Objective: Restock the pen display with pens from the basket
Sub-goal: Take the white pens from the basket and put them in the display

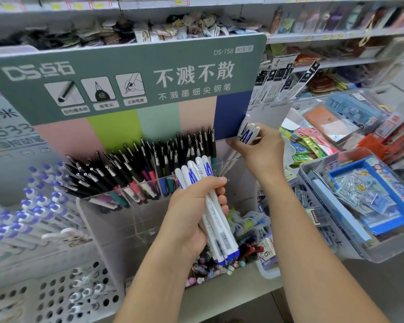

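Pens (216,210) in both hands' grip

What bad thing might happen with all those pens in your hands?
1. The left hand grips a loose bundle of white pens with blue caps; some could slip out and fall.
2. The right hand holds a few more white pens beside the green cardboard display sign and might knock it.

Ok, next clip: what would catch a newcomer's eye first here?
The big green display card with white Chinese lettering fills the upper middle. Below it, the left hand grips a bundle of white pens with blue caps in front of the clear pen holder. The right hand holds a few more pens at the card's lower right corner.
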Action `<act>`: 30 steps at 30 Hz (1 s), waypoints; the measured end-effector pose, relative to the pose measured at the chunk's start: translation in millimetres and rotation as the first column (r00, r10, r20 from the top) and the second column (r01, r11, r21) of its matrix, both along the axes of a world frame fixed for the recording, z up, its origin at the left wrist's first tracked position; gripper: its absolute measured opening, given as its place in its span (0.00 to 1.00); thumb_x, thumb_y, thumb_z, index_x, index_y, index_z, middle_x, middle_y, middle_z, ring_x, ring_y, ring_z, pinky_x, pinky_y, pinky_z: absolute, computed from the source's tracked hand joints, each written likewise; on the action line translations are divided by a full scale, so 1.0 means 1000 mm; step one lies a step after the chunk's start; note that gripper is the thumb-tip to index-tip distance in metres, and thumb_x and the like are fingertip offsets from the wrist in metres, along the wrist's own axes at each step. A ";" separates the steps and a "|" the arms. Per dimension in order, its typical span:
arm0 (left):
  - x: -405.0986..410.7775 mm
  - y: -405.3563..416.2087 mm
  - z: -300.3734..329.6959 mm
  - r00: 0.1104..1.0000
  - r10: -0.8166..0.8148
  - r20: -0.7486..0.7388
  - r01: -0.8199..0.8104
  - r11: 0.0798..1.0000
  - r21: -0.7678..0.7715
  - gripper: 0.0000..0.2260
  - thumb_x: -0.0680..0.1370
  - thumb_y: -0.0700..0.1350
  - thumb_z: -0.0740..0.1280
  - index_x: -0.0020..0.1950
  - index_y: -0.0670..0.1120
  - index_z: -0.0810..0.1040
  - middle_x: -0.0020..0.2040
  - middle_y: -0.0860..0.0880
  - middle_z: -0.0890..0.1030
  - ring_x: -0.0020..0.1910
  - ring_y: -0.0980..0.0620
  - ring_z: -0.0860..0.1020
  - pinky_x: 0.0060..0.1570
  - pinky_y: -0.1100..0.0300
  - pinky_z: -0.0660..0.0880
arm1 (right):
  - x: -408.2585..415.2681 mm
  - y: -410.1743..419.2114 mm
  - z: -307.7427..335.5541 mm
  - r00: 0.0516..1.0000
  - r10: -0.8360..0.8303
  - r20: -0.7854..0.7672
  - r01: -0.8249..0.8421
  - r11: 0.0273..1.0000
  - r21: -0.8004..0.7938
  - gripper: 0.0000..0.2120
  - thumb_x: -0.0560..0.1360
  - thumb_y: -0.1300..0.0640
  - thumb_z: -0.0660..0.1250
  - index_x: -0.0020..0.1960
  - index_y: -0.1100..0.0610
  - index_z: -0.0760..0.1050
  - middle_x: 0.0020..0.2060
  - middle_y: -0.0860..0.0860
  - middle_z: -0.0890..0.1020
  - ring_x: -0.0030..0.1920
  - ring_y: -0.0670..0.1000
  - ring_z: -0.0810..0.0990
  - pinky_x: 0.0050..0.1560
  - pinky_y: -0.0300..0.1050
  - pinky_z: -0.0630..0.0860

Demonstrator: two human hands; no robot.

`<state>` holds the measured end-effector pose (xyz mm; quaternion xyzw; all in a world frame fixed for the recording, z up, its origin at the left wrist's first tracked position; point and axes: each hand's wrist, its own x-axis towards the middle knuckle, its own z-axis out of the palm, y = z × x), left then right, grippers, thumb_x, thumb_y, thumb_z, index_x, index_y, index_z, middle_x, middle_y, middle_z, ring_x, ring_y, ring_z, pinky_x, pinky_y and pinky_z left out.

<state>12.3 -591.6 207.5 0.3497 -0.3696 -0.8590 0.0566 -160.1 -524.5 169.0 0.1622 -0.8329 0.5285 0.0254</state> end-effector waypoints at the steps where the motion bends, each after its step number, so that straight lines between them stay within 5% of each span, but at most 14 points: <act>1: 0.000 0.000 0.001 1.000 0.002 0.003 -0.002 1.000 0.001 0.10 0.75 0.38 0.72 0.33 0.43 0.81 0.30 0.47 0.77 0.26 0.53 0.75 0.28 0.62 0.76 | 0.000 0.001 0.000 1.000 0.008 0.005 -0.008 1.000 -0.003 0.10 0.68 0.56 0.81 0.43 0.57 0.82 0.34 0.51 0.83 0.31 0.44 0.75 0.35 0.45 0.76; 7: 0.000 0.002 0.003 1.000 -0.002 0.002 0.002 1.000 0.006 0.06 0.75 0.37 0.72 0.38 0.41 0.80 0.31 0.47 0.78 0.27 0.53 0.76 0.30 0.61 0.78 | 0.007 0.016 0.012 0.989 -0.138 0.042 0.140 0.990 -0.025 0.19 0.70 0.45 0.79 0.56 0.51 0.81 0.47 0.49 0.83 0.41 0.46 0.80 0.44 0.42 0.78; 9: 0.000 0.002 0.003 1.000 -0.028 -0.007 0.028 1.000 0.004 0.06 0.75 0.38 0.71 0.38 0.41 0.81 0.31 0.46 0.79 0.27 0.52 0.77 0.31 0.61 0.79 | 0.025 0.026 0.030 0.969 -0.248 -0.019 0.245 0.965 -0.097 0.12 0.74 0.43 0.74 0.51 0.49 0.81 0.45 0.46 0.83 0.40 0.44 0.78 0.45 0.45 0.79; 12: -0.002 0.003 0.005 0.997 -0.071 -0.021 0.071 0.997 -0.005 0.07 0.76 0.37 0.70 0.38 0.39 0.81 0.31 0.45 0.79 0.28 0.52 0.78 0.30 0.61 0.79 | 0.059 0.038 0.050 0.979 0.040 0.202 -0.032 0.999 -0.042 0.14 0.77 0.43 0.71 0.39 0.52 0.83 0.30 0.41 0.81 0.30 0.40 0.75 0.37 0.38 0.74; 14: -0.005 0.005 0.006 0.994 -0.096 -0.045 0.096 0.995 -0.001 0.07 0.77 0.35 0.68 0.38 0.39 0.81 0.31 0.45 0.78 0.27 0.52 0.77 0.28 0.62 0.78 | 0.077 0.038 0.053 0.837 0.298 0.459 -0.282 0.954 -0.104 0.12 0.76 0.47 0.72 0.41 0.55 0.85 0.28 0.46 0.81 0.27 0.44 0.76 0.33 0.39 0.74; 16: -0.007 0.007 0.006 0.991 -0.118 -0.055 0.119 0.993 0.013 0.08 0.77 0.35 0.67 0.38 0.39 0.81 0.31 0.45 0.77 0.27 0.53 0.77 0.27 0.62 0.77 | 0.082 0.035 0.050 0.745 0.377 0.550 -0.285 0.926 -0.248 0.10 0.76 0.52 0.73 0.43 0.58 0.86 0.28 0.53 0.80 0.25 0.48 0.75 0.28 0.39 0.74; 24: -0.009 0.010 0.001 0.994 -0.094 -0.050 0.100 0.987 0.123 0.06 0.77 0.37 0.67 0.46 0.36 0.84 0.39 0.42 0.84 0.33 0.50 0.83 0.34 0.60 0.82 | 0.076 0.027 0.043 0.789 0.263 0.555 -0.079 0.939 -0.334 0.07 0.77 0.56 0.72 0.43 0.58 0.82 0.28 0.54 0.77 0.23 0.48 0.71 0.23 0.38 0.71; 30: -0.002 0.005 -0.003 0.992 -0.122 0.003 0.121 0.986 0.110 0.07 0.76 0.38 0.69 0.43 0.36 0.84 0.38 0.43 0.83 0.31 0.51 0.81 0.31 0.60 0.81 | 0.052 0.028 0.055 0.939 0.139 0.316 0.079 0.805 -0.588 0.07 0.81 0.60 0.67 0.44 0.58 0.77 0.29 0.47 0.77 0.29 0.45 0.74 0.28 0.37 0.72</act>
